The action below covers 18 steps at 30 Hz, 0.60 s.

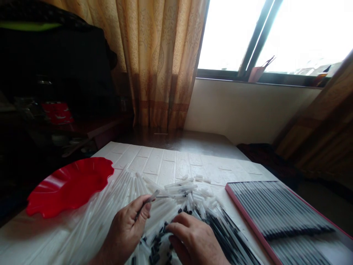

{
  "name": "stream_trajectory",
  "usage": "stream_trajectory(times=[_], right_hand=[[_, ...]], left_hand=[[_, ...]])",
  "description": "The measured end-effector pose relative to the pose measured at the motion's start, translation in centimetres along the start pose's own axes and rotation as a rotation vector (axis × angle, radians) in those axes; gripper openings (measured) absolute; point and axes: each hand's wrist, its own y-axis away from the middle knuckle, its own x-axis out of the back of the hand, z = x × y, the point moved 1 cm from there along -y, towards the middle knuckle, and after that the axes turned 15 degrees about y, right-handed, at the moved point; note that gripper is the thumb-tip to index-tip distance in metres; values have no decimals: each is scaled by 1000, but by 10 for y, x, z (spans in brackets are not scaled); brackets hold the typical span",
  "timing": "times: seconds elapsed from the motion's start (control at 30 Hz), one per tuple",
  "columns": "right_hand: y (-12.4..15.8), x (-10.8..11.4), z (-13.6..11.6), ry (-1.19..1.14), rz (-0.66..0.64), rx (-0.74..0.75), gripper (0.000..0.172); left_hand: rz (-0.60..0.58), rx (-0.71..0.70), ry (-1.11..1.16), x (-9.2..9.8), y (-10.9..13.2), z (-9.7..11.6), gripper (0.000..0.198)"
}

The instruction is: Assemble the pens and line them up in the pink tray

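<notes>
My left hand point(128, 222) pinches a slim dark pen point(150, 198) between thumb and fingers, its translucent end pointing up and to the right. Curled over a heap of small black plugs point(156, 244) is my right hand point(194, 235); its fingertips touch the heap, and whatever they pinch is too small to make out. Long clear plastic tubes point(96, 209) lie fanned out to the left and under my hands. Short translucent caps point(197, 197) are piled beyond my hands. Thin black pen refills point(231, 235) lie in a bundle to the right of my right hand.
A red wavy-rimmed plastic bowl point(71, 187) sits at the left of the white brick-patterned table top point(165, 162). On the right lies a pink-edged tray point(237, 206) with rows of pens point(278, 206). Behind are a curtain point(162, 66) and a window point(226, 33).
</notes>
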Motion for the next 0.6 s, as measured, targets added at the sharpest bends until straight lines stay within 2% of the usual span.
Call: stream_trajectory(times=[0.13,0.27,0.4,0.6], right_hand=[[-34,13,-29,110,-224,55,13],[-57,11,-49,173,-376,-1,16],[-68,-5,-59,204,-375,-1,18],[-76,-21,-66,244,-337,84,20]], left_hand=[[29,2,-26,4,-4,0,27],[52,-39,-74,5,-5,-2,28],[59,-69,-99,7,-5,-3,29],[102,-83,-96,10,-5,-7,24]])
